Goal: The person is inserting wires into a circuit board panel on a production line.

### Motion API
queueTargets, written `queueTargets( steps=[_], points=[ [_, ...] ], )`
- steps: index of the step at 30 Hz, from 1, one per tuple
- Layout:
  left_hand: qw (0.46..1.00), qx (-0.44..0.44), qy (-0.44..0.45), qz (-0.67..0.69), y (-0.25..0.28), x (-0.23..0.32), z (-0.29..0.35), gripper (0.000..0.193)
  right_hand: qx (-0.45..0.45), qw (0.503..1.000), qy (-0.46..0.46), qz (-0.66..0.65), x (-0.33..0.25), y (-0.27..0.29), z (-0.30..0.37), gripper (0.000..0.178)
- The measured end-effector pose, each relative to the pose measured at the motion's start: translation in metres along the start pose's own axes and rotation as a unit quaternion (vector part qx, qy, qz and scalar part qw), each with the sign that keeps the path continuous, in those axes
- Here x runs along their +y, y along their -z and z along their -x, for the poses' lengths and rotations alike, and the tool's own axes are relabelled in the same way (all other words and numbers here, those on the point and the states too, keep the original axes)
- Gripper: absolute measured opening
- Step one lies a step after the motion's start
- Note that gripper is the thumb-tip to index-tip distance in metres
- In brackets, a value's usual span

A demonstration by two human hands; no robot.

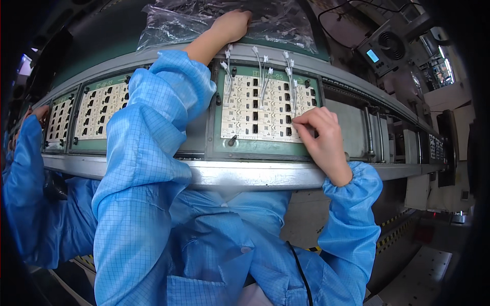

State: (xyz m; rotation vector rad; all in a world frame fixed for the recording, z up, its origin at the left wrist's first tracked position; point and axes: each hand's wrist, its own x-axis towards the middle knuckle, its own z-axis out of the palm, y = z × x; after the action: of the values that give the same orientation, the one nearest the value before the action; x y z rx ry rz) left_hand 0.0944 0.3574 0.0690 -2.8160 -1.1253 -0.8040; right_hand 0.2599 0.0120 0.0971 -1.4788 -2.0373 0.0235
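Observation:
In front of me a pale panel of small circuit boards (240,117) with black components sits in a green carrier (265,148). Several short white leads with white plugs (269,72) rise from it and lean over its far edge. My right hand (325,138) is at the panel's right part, thumb and forefinger pinched close to the board; what they hold, if anything, is too small to make out. Beyond the rail, my left hand (232,26) lies on a clear plastic bag (178,23) containing white leads. Its fingers are mostly hidden, so their grip does not show.
A metal rail (240,173) borders the line on my side. To the left are more filled carriers (94,115) and a co-worker's blue sleeve (23,168) and hand (40,112). A device with a lit display (372,55) stands at the far right, beyond rollers (368,132).

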Motion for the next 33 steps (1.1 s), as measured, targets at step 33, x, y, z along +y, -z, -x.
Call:
queueTargets(
  steps=[33],
  points=[
    [0.993,0.121,-0.009,-0.011,0.217,0.087,0.199,0.012,-0.128,0.958,0.036,0.256,0.059,-0.113,-0.277,0.03]
  ],
)
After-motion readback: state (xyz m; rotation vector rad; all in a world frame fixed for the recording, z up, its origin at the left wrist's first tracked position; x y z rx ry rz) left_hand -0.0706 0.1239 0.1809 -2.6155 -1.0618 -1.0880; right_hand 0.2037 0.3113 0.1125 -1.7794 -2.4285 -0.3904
